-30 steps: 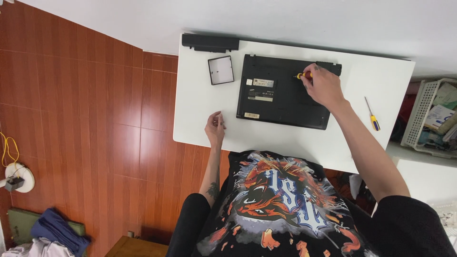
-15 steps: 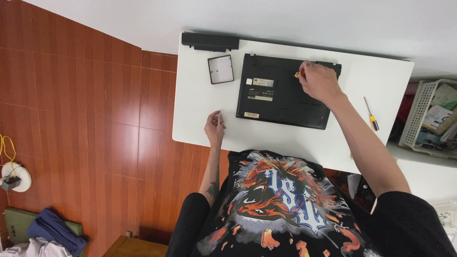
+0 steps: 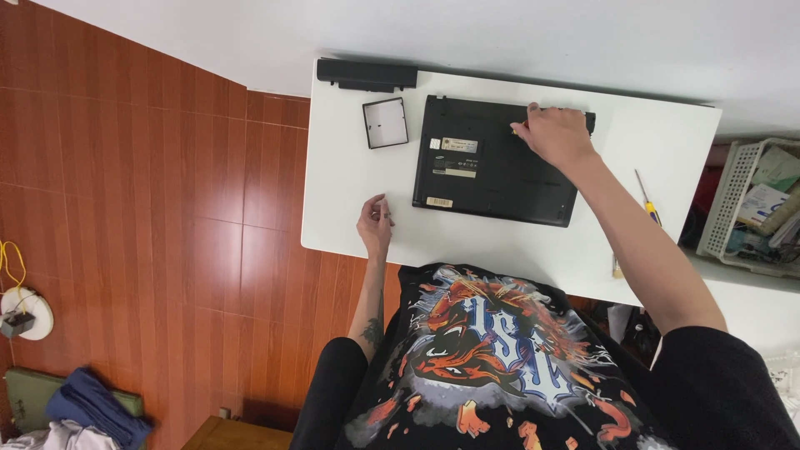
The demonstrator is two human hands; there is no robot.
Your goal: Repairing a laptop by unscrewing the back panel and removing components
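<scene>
A black laptop (image 3: 492,171) lies upside down on the white table (image 3: 350,192), with labels on its underside. My right hand (image 3: 557,135) rests on its far right part, fingers bent down over the case; what they pinch is hidden. My left hand (image 3: 375,225) lies on the table near the front edge, left of the laptop, fingers loosely apart and nothing visible in them. A square dark cover plate (image 3: 386,123) lies left of the laptop. A long black battery bar (image 3: 367,75) lies at the table's far left corner.
A yellow-handled screwdriver (image 3: 647,200) lies on the table to the right of my arm. A white basket (image 3: 754,208) of boxes stands beyond the right edge. Red-brown wood floor lies to the left, with a round white device (image 3: 25,312) and blue cloth (image 3: 92,404).
My right hand has crept slightly toward the laptop's far edge, and the small orange thing seen at its fingertips no longer shows. My left hand stays in place.
</scene>
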